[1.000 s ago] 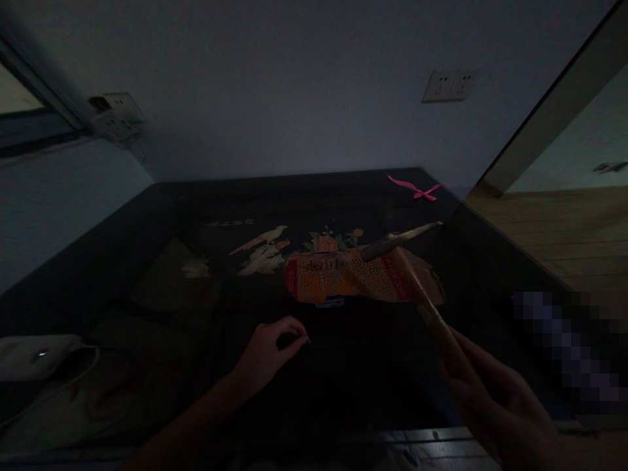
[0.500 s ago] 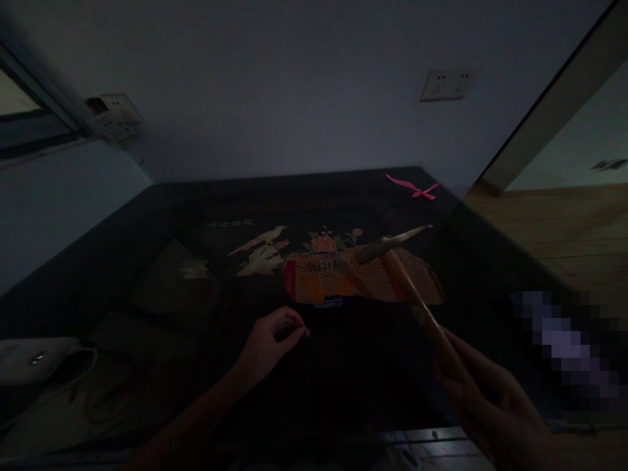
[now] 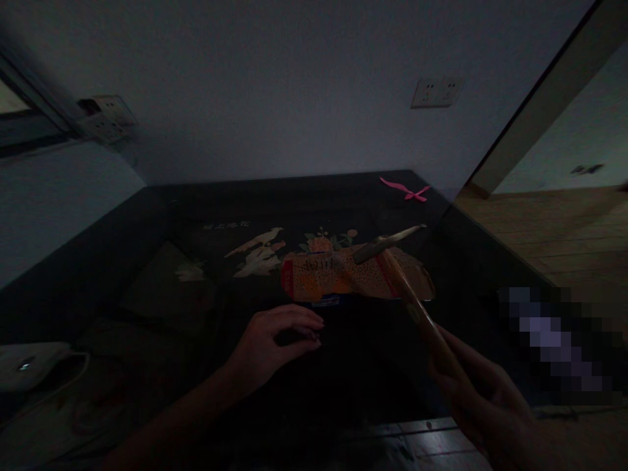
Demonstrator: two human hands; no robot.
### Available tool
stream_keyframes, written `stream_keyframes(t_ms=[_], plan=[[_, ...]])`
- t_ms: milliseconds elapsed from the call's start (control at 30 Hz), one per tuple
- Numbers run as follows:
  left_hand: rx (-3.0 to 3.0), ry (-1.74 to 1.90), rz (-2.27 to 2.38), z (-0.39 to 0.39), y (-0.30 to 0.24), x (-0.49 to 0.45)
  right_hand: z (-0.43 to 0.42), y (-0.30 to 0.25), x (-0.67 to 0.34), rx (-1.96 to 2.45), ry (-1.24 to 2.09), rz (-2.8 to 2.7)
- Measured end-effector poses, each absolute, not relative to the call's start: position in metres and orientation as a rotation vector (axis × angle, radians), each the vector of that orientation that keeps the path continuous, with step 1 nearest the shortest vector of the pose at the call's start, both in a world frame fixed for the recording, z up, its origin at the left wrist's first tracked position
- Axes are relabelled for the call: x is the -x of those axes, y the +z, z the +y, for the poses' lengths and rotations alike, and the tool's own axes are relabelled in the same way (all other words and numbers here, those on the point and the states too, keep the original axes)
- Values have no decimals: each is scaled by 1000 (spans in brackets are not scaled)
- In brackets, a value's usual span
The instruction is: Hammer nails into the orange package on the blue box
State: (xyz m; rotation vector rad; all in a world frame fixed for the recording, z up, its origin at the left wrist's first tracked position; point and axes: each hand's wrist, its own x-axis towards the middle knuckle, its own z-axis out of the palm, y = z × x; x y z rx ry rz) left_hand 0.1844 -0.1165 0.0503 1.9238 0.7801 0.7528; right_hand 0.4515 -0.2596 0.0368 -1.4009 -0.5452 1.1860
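Right hand [image 3: 487, 398] wraps around a hammer [image 3: 413, 299], likely for control, its head over cardboard [image 3: 333, 278]; left hand [image 3: 265, 340] curls before the cardboard, fingers parted.

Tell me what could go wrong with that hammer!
A stray swing of the hammer could hurt the left grip, which is bare and close by. It might also mark the dark tabletop around the orange printed piece. The dim light could make aiming harder.

Wall [image 3: 275, 98]: pale, rises beyond the grip, carries 1 double socket plate [image 3: 437, 93]. Table [image 3: 294, 196]: dark, extends beneath the grip. Floor [image 3: 510, 226]: wood planks, lies right of the grip. Light: dim throughout.
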Motion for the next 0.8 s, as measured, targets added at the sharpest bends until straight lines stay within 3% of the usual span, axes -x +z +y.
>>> stream_keyframes(t_ms=[233, 400, 800], plan=[[-2074, 1031, 826, -80, 84, -201, -258, 35, -450, 1430, 1129, -609], [-2028, 1252, 861, -39, 79, -235, -256, 35, -449, 1406, 1164, -639], [-2036, 1102, 829, -20, 51, -258, -252, 38, -452, 1445, 1114, -555]])
